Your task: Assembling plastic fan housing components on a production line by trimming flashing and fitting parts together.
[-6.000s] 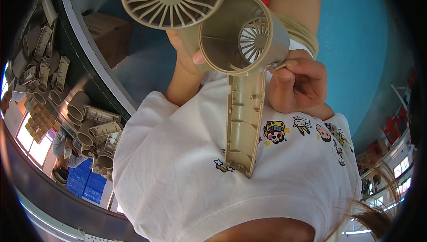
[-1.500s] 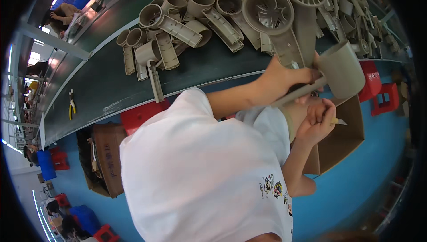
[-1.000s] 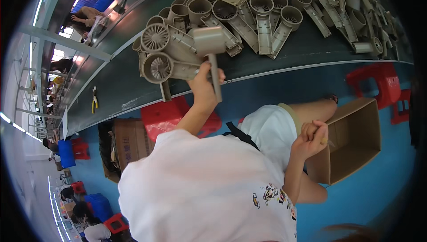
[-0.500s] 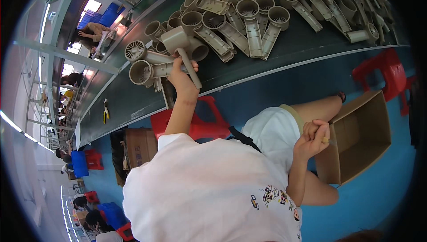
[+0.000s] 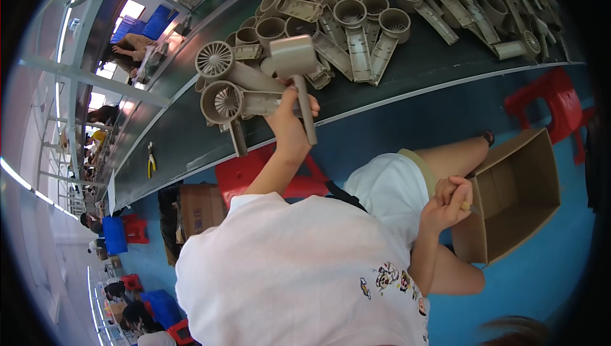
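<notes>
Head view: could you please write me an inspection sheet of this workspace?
Surface: dark green conveyor belt, long, partly loaded.
Job's things: beige handled housing, raised over the belt's near edge.
Clutter: pile of beige housings; yellow-handled pliers lying apart.
Hands: left hand grips the housing's handle; right hand closed on a small tan piece, by the knee.
Cables: nothing seen.
Surroundings: open cardboard box, red stool, blue floor, other people along the belt.

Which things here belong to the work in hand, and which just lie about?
In hand: left hand holding beige fan housing; beige housings pile on the bench; right hand.
Lying about: cardboard box, red stool, yellow-handled pliers.
</notes>
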The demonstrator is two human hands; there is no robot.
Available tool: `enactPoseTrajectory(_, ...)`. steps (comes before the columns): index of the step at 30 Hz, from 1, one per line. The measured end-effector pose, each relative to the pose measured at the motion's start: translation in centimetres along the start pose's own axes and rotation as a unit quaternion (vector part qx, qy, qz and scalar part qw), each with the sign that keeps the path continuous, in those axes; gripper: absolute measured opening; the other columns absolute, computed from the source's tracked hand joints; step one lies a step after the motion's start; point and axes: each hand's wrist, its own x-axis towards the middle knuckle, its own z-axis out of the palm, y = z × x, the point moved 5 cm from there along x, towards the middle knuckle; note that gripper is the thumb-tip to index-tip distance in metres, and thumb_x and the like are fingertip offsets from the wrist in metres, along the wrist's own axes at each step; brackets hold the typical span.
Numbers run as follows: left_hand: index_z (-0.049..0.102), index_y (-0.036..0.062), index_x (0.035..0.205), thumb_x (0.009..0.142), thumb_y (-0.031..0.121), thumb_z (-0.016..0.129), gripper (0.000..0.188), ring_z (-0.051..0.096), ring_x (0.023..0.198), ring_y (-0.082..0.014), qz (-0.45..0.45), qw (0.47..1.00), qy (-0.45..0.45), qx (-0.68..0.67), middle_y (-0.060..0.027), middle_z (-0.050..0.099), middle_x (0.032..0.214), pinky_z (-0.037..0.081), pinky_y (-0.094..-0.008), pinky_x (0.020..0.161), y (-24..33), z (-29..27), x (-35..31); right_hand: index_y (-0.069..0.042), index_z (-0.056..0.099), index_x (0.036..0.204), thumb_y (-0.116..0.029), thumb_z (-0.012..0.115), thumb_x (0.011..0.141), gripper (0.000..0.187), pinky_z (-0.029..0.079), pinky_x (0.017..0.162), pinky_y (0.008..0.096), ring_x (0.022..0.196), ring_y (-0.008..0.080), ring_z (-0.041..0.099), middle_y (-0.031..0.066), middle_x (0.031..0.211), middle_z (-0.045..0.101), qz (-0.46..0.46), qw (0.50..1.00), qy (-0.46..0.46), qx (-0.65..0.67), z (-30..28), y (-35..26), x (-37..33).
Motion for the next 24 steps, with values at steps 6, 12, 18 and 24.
enactPoseTrajectory(6,0.046,0.0007,0.09,0.084,0.025,0.034,0.028,0.039,0.05,-0.0107,-0.124,0.954,-0.271,-0.038,-0.0065,0.046,0.059,0.032,-0.0208,0.046,-2.8,8.7,-4.9,0.004,0.049,0.071,-0.012,0.043,0.084,0.021,0.016,0.04,0.019,0.043,0.0018,0.025,-0.0032,0.049,0.035,-0.012,0.997,0.062,-0.047,-0.8,-1.8,-0.1)
enactPoseTrajectory(12,0.048,0.0001,0.093,0.084,0.025,0.035,0.03,0.039,0.05,-0.0115,-0.3,0.833,-0.457,-0.083,-0.0053,0.045,0.062,0.03,-0.0212,0.046,-6.1,17.6,-11.0,0.003,0.054,0.086,-0.002,0.054,0.076,0.012,0.018,0.043,0.0159,0.047,-0.0007,0.028,-0.0072,0.052,0.037,-0.107,0.979,0.1,-0.139,-2.0,-7.6,2.1)
enactPoseTrajectory(18,0.049,-0.001,0.082,0.08,0.015,0.042,0.017,0.048,0.047,-0.0138,-0.368,0.734,-0.567,-0.059,-0.0095,0.051,0.058,0.038,-0.0229,0.044,-8.8,23.0,-17.4,0.003,0.049,0.107,0.001,0.064,0.064,0.045,0.016,0.043,0.0155,0.046,-0.0006,0.024,-0.0082,0.05,0.03,-0.161,0.958,0.161,-0.174,-4.8,-14.4,3.9)
enactPoseTrajectory(24,0.042,-0.0003,0.094,0.071,0.002,0.051,0.025,0.054,0.055,-0.0189,-0.39,0.681,-0.62,-0.001,-0.0108,0.051,0.077,0.046,-0.0283,0.05,-8.9,25.5,-22.2,0.005,0.046,0.109,-0.005,0.069,0.058,0.057,0.046,0.073,0.0272,0.082,0.0176,0.057,0.0119,0.09,0.058,-0.122,0.967,0.172,-0.146,-8.4,-16.4,4.7)
